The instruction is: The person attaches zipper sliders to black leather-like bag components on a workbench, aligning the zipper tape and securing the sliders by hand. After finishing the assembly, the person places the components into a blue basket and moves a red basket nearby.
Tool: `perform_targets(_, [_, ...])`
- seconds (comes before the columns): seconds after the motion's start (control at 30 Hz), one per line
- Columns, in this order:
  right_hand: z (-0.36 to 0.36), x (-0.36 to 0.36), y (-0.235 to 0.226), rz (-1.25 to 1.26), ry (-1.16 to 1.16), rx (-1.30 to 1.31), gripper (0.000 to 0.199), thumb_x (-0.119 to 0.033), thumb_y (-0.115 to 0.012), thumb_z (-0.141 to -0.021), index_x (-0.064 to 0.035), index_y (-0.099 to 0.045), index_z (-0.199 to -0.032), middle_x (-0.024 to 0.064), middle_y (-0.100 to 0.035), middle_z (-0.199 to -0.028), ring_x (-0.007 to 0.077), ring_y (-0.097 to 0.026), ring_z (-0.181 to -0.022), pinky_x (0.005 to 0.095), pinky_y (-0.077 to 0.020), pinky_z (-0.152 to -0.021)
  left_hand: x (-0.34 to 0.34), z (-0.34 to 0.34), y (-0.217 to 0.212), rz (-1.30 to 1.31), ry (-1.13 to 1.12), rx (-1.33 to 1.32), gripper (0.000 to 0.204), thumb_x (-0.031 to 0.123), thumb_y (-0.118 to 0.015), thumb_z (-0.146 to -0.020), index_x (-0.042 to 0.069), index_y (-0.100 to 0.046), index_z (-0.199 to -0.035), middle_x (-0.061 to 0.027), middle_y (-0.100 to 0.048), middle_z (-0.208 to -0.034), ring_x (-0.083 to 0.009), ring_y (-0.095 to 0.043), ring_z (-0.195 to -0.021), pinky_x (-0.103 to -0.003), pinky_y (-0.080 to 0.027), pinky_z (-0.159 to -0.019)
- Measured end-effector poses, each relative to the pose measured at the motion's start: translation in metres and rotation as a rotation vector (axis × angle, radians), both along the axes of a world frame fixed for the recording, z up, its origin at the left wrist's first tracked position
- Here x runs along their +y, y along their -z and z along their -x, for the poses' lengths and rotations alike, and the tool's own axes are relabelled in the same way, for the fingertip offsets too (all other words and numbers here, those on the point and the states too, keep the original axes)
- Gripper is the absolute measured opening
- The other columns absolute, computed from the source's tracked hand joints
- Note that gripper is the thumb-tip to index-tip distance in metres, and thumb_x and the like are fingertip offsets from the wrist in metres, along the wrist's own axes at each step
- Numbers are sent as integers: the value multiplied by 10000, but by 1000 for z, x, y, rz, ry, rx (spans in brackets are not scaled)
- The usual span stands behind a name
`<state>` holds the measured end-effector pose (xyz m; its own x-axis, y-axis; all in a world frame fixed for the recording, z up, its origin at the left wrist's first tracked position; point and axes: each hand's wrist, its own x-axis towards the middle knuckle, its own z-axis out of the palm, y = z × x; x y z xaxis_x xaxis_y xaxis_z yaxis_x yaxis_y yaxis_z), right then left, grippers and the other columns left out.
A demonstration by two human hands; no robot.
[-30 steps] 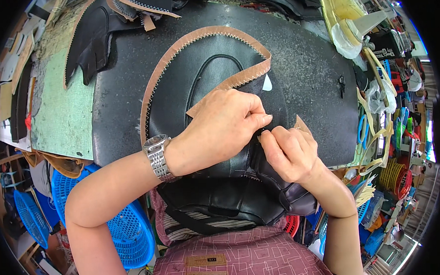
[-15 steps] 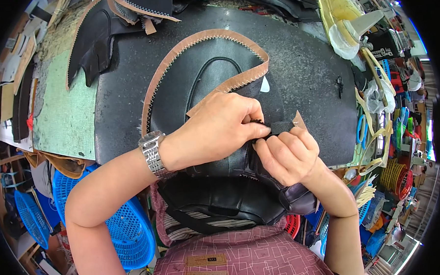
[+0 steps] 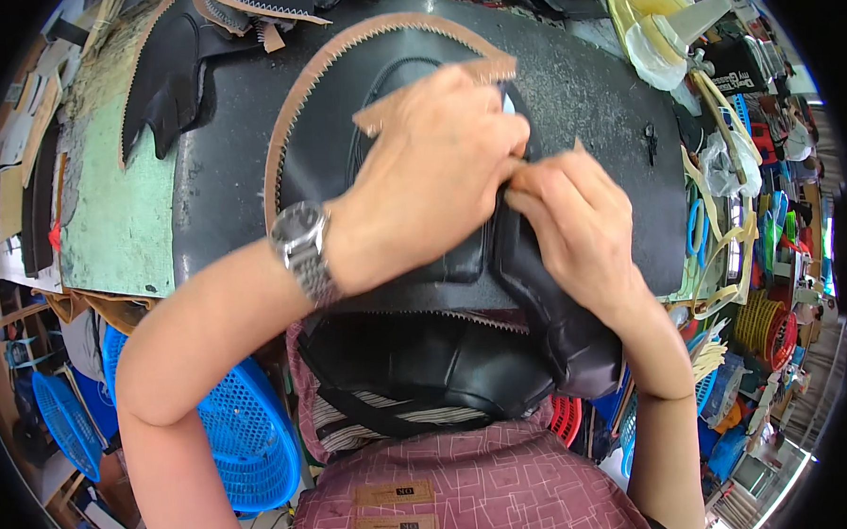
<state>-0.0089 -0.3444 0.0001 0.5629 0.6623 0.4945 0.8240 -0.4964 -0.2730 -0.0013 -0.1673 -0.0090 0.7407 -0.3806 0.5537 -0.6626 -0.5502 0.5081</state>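
A large black leather piece (image 3: 328,141) lies on the dark work board. Along its curved edge runs a tan strip (image 3: 289,110) with white zigzag stitching, its end folded back beside my left hand. My left hand (image 3: 438,169) is closed in a pinch on the edge of the leather, partly smeared by motion. Close against it, my right hand (image 3: 582,224) pinches the same edge; the fingertips hide the exact spot. From beneath my right hand a folded, puckered black leather part (image 3: 532,269) hangs toward my lap, where more black leather (image 3: 400,365) rests.
The dark board (image 3: 605,86) covers the table. Another stitched black piece (image 3: 165,87) lies far left. At the far right stand a yellowish container (image 3: 634,0) and a white cone-shaped nozzle (image 3: 701,21). A blue basket (image 3: 247,442) sits below on the left.
Both hands have moved away from my body, the left one turning at the wrist. The stitched leather has shifted farther up the board, and the folded part is stretched out more.
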Motion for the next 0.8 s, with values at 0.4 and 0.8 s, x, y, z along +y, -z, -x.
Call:
perform_targets(0.4, [-5, 2, 2, -109, 55, 522, 130, -123, -616, -809, -2, -590, -851, 127, -599, -783, 257, -602, -723, 330, -479, -648, 16, -29, 23, -114, -141, 247, 141, 181, -639, -782, 46, -600, -772, -74, -566, -798, -252, -515, -836, -355, -416, -769])
perform_targets(0.8, [13, -47, -1, 11, 382, 533, 666, -320, -736, -694, -38, -450, -1225, 174, -556, -1099, 334, -542, -1057, 386, -436, -890, 213, -38, -3, -83, -520, 319, 521, 147, -588, -827, 51, -425, -1313, -116, -502, -1272, -160, -453, -1165, -286, -363, -964])
